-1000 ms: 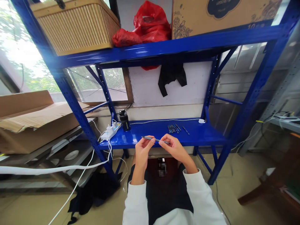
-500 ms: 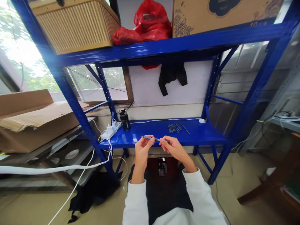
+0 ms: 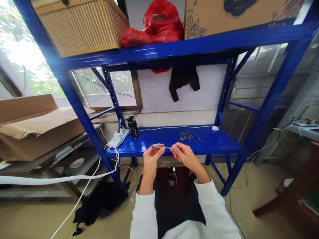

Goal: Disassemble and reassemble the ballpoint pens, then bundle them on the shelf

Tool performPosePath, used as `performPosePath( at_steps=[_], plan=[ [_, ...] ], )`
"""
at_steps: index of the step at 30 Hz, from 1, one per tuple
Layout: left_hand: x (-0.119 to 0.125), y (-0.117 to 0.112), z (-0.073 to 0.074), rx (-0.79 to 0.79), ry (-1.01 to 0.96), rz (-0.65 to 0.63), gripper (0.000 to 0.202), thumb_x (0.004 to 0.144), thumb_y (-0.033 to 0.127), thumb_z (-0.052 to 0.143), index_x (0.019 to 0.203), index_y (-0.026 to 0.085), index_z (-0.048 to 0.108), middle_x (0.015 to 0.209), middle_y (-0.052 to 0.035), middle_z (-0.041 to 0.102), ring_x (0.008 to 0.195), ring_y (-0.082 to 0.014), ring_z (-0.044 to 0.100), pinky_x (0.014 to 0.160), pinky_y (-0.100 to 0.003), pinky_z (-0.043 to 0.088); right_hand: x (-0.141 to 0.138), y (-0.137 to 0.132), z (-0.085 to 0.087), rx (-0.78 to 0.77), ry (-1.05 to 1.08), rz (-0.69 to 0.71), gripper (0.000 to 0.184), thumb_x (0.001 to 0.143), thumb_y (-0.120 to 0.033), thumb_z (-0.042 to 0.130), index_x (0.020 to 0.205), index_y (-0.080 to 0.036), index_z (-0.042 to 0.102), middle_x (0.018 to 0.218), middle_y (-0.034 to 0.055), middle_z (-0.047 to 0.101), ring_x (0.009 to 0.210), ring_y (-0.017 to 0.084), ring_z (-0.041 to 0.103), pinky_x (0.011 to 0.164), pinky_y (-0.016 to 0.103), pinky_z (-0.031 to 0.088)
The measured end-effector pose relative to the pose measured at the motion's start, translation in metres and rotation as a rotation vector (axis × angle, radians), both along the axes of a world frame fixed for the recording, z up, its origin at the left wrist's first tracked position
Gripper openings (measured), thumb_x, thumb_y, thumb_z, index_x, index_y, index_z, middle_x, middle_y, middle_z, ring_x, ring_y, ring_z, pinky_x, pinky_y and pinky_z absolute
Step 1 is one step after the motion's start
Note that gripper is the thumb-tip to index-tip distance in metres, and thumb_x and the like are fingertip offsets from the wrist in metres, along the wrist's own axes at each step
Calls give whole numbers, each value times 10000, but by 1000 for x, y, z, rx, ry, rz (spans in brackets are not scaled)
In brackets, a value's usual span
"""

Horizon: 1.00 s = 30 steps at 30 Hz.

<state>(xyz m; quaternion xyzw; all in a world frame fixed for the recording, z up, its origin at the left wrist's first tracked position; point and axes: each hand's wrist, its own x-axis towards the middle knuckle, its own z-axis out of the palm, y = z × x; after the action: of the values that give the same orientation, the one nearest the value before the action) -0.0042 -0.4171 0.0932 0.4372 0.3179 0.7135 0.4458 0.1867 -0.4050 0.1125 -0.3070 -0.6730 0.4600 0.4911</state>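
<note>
My left hand (image 3: pixel 152 156) pinches a slim pen (image 3: pixel 157 146), whose dark grey end points left past the fingertips. A thinner, paler length of the pen shows between my two hands. My right hand (image 3: pixel 183 153) is closed on the pen's right end, and its fingers hide that tip. Both hands are above the front edge of the blue shelf (image 3: pixel 159 141). Behind them on the shelf lies a group of similar dark pens (image 3: pixel 184 136), with a single pen (image 3: pixel 198 138) apart to their right.
A black bottle (image 3: pixel 133 127) and a white power strip (image 3: pixel 117 138) stand at the shelf's left end. A white cable (image 3: pixel 74 178) crosses the lower left. Overhead, the upper shelf holds a tan basket (image 3: pixel 84 28), a red plastic bag (image 3: pixel 164 25) and a cardboard box (image 3: pixel 211 20).
My right hand has shifted slightly right, and a little more of the pen's thin part shows between the hands. My left hand has barely moved.
</note>
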Motion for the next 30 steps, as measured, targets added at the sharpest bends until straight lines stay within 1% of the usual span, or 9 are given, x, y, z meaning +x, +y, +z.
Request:
performPosePath(
  at_steps=[3, 5, 11, 15, 17, 22, 24, 28, 30],
  plan=[
    [1, -1, 1, -3, 5, 20, 423, 743, 428, 1048, 1045, 174, 897, 1005, -93, 844, 881, -196, 760, 854, -322, 645, 0, 0, 0, 9, 23, -33, 500, 983, -696, 793, 1045, -210, 690, 748, -35, 593, 569, 109, 437, 542, 271, 306],
    [1, -1, 1, -8, 8, 24, 433, 738, 442, 1050, 1044, 176, 898, 1001, -94, 847, 885, -203, 766, 851, -329, 649, 1, 0, 0, 17, 20, -48, 500, 960, -686, 825, 1026, -209, 691, 792, -29, 598, 588, 107, 445, 544, 270, 305],
    [2, -1, 0, -6, 9, -2, 435, 731, 445, 1057, 1032, 170, 904, 1009, -102, 849, 886, -204, 767, 850, -326, 639, 4, 2, -1, 15, -23, -24, 557, 1057, -736, 661, 930, -195, 700, 669, -39, 537, 560, 116, 412, 558, 289, 330],
    [1, -1, -2, -3, -4, 14, 439, 738, 449, 1055, 1047, 176, 906, 1032, -96, 846, 878, -191, 758, 855, -319, 633, 4, 0, 0, 26, 17, -48, 497, 966, -682, 822, 1059, -208, 704, 861, -6, 662, 627, 116, 496, 584, 277, 362],
    [0, 0, -3, -9, -2, 22, 448, 746, 460, 1051, 1061, 178, 904, 1037, -93, 843, 885, -190, 754, 848, -314, 630, 3, 0, 1, 48, 22, -60, 485, 940, -654, 861, 1058, -208, 713, 935, 11, 692, 668, 121, 529, 606, 276, 391],
    [0, -1, -2, -10, 14, 17, 448, 756, 473, 1046, 1054, 173, 902, 1026, -94, 838, 893, -192, 749, 843, -313, 629, 4, -1, 2, -2, -25, -34, 521, 1025, -710, 725, 930, -198, 721, 684, -22, 596, 559, 121, 433, 544, 284, 336],
    [0, -1, -1, -8, 17, 13, 441, 751, 467, 1048, 1044, 171, 904, 1038, -101, 840, 896, -194, 751, 846, -317, 631, 5, -2, 2, -6, -30, -25, 563, 1056, -735, 659, 907, -195, 724, 644, -22, 573, 547, 126, 429, 543, 287, 339],
    [0, 0, -1, -9, -3, 28, 447, 739, 463, 1054, 1040, 168, 907, 1022, -103, 843, 879, -193, 753, 849, -319, 627, 4, -2, 3, 5, 7, -41, 516, 944, -702, 830, 1048, -205, 734, 798, 2, 677, 577, 118, 456, 534, 272, 319],
    [0, 0, -2, -17, -10, 40, 451, 743, 479, 1050, 1039, 170, 908, 1006, -97, 843, 858, -186, 748, 844, -316, 622, 4, -2, 3, 8, -7, -43, 515, 925, -690, 853, 1051, -204, 737, 821, 11, 698, 583, 119, 472, 536, 270, 322]
  ],
)
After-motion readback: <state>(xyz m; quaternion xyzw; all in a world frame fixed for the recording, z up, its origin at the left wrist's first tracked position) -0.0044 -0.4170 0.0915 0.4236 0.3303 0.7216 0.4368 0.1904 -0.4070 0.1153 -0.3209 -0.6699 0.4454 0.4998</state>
